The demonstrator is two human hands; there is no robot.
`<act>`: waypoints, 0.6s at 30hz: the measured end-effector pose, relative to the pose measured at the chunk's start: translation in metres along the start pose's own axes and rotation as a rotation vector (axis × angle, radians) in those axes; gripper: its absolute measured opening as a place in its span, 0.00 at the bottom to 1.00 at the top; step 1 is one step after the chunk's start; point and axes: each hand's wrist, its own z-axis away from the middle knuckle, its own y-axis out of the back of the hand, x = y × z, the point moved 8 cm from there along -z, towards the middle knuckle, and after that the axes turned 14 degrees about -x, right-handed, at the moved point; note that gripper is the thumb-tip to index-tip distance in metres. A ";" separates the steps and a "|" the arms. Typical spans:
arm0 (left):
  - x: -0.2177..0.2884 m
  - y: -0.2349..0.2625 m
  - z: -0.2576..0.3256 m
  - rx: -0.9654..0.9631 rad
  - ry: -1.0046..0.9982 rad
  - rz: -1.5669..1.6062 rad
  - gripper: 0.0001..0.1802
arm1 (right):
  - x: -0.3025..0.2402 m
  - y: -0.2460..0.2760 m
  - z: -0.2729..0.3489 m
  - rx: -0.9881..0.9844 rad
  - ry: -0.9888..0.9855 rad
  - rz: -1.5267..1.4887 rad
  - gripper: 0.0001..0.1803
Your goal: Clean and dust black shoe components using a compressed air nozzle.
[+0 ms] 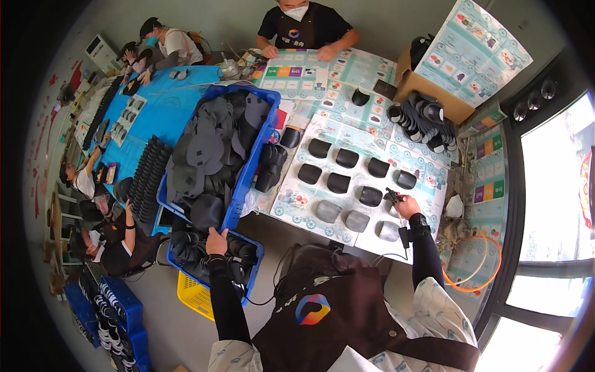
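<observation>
Your left hand [217,242] is at the near end of the upper blue bin [240,195]. Its fingers pinch the near edge of a dark rounded piece [206,211]; the fingertips beneath the piece are hidden. The bin lies along the left edge of the desk [290,208] and is filled with a heap of similar flat dark pieces [204,142]. A lower blue bin [256,265] is partly beneath it, with a yellow basket [195,295] below.

Your right hand [407,208] is above the near right part of the desk. Its fingers are curled around a black gun-shaped tool [393,196]; whether a finger presses a trigger cannot be told. The tool's tip points toward the curved black pieces [370,196], which are laid in slanting rows on the desk. Duller grey pieces [356,221] lie nearest you, along the near edge.

At the far right corner, overlapping dark pieces [421,121] are stacked beside a cardboard box [443,101]. At the far edge, a co-worker [304,28] rests both hands on the desk.
</observation>
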 end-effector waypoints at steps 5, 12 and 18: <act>0.009 0.004 -0.005 -0.058 -0.019 -0.051 0.34 | 0.006 -0.001 -0.001 -0.012 -0.020 -0.013 0.15; -0.002 0.000 -0.012 -0.084 0.050 -0.058 0.35 | -0.016 0.009 0.005 -0.006 -0.045 -0.048 0.16; 0.001 -0.001 -0.008 -0.110 0.077 -0.028 0.36 | -0.016 0.002 0.007 -0.062 -0.065 -0.030 0.17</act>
